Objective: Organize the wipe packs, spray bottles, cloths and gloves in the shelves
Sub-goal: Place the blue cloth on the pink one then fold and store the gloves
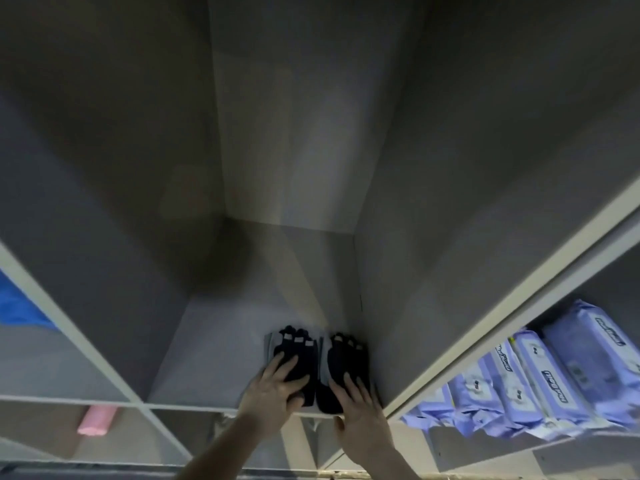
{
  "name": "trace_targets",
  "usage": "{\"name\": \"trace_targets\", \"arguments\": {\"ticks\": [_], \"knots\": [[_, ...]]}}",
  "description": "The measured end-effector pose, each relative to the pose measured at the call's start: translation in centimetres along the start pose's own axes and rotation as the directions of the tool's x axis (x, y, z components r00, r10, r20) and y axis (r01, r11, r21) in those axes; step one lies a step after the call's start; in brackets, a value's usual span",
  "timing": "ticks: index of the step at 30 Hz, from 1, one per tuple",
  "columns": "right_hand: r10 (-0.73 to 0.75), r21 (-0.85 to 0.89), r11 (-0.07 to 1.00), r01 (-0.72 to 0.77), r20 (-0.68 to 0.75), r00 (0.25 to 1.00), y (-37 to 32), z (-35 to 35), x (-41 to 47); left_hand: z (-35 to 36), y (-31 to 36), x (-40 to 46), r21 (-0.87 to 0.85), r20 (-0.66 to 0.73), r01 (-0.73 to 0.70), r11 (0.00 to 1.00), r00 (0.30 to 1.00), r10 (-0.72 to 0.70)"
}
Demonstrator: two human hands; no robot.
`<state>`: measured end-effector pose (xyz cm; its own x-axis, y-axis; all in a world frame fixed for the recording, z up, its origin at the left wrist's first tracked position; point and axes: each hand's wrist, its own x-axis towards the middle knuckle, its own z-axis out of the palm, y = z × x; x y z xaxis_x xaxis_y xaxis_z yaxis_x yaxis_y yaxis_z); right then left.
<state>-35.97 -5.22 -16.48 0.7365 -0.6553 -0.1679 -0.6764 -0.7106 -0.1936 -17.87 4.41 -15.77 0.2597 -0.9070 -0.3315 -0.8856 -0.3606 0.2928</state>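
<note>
Grip: left hand [273, 393] and right hand [360, 410] lie flat, fingers spread, each pressing one glove, clasping nothing.
Gloves: black-and-grey fabric gloves [313, 362], side by side, at front right of the grey shelf compartment [207, 358].
Neighbours: purple plastic wipe packs [554, 368] in right compartment, print unreadable; blue cloth [17, 306] left; pink roll [97, 420] below.

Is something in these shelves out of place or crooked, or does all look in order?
Nothing stands out. The two black gloves lie flat, side by side, at the front right of the middle compartment, with the left hand and right hand resting on them. The purple wipe packs stand in a tidy row in the compartment to the right.
</note>
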Motion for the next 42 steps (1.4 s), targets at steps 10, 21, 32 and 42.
{"name": "trace_targets", "arguments": {"ticks": [10, 21, 32, 42], "knots": [[0.048, 0.153, 0.986, -0.065, 0.115, 0.992, -1.5, -4.1, -0.3, -2.5, 0.7, -1.2, -0.127, -0.09, -0.009, 0.992, 0.996, -0.002], [0.293, 0.919, 0.387, 0.074, -0.198, 0.935, -2.3, -12.4, -5.5, -12.5, 6.5, -6.1, -0.699, -0.33, -0.139, 0.701, 0.933, -0.145], [0.416, 0.936, 0.232, 0.263, -0.34, 0.843, 1.2, -19.7, -13.5, -14.2, 17.5, -11.2, -0.864, -0.232, -0.259, 0.432, 0.966, 0.114], [0.453, 0.933, 0.302, 0.196, -0.322, 0.831, 11.1, -21.3, -16.6, -10.5, 29.1, -6.6, -0.832, -0.304, -0.313, 0.457, 0.948, 0.096]]}}
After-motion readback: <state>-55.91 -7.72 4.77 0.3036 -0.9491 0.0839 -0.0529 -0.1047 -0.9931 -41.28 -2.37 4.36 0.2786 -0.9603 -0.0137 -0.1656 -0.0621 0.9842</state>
